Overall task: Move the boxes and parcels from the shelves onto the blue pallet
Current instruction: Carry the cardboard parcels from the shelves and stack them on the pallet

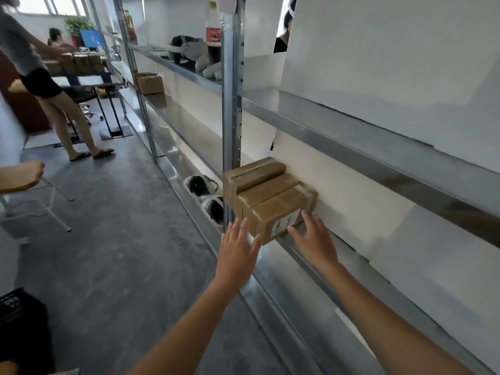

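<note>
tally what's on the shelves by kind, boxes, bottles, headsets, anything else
brown boxes: about 5, 4 near the hands, at least 1 farther along
bottles: 1
headsets: 2
plush toys: 1
total: about 9

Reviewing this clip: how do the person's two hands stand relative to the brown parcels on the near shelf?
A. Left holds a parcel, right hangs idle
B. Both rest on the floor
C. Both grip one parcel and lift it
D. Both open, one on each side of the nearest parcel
D: the left hand and right hand are spread open, flanking the nearest parcel, which sits on the shelf.
</note>
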